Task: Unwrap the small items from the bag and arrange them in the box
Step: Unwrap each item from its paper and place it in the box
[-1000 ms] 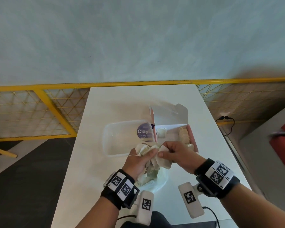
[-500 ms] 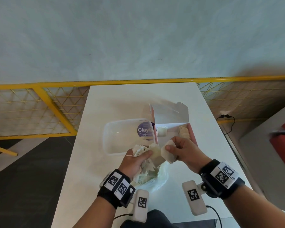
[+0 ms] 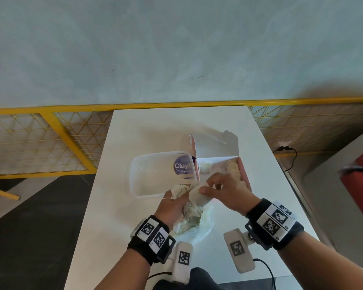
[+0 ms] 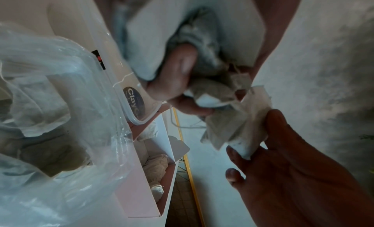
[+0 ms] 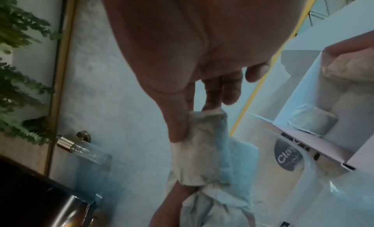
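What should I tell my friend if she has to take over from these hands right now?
Left hand: grips a crumpled bunch of white wrapped items above the plastic bag.
Right hand: pinches one white item between thumb and fingers, pulling it out of that bunch.
Pink box: open on the table, right of the clear tub; one item sits at its left end, a few more at its right.
Done: some items in the box.
Left: free this one, place it in the box, then the rest.
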`<action>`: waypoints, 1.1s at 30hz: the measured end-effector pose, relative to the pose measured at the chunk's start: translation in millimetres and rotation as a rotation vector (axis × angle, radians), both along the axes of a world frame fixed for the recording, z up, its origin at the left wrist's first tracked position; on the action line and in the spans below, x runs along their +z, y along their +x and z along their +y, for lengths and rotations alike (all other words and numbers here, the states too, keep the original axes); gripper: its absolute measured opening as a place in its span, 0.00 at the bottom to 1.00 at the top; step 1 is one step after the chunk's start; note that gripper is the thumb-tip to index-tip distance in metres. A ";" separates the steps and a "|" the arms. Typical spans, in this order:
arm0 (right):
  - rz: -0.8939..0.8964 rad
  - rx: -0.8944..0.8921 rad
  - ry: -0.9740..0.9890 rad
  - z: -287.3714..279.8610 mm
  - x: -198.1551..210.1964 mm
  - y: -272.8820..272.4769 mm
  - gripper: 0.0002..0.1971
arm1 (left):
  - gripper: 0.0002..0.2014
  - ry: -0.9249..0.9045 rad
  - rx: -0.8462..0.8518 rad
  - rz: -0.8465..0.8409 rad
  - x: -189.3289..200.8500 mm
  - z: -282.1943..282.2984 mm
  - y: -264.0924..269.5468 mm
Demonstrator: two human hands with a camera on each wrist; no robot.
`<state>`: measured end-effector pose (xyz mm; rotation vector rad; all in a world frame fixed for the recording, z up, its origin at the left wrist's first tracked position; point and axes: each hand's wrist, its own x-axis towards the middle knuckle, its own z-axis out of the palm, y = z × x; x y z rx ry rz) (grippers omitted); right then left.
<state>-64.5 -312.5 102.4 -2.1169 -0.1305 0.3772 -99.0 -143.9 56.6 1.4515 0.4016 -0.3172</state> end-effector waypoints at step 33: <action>0.229 0.111 0.355 -22.9 4.3 5.2 0.08 | 0.10 -0.405 0.048 0.028 -8.3 14.9 2.1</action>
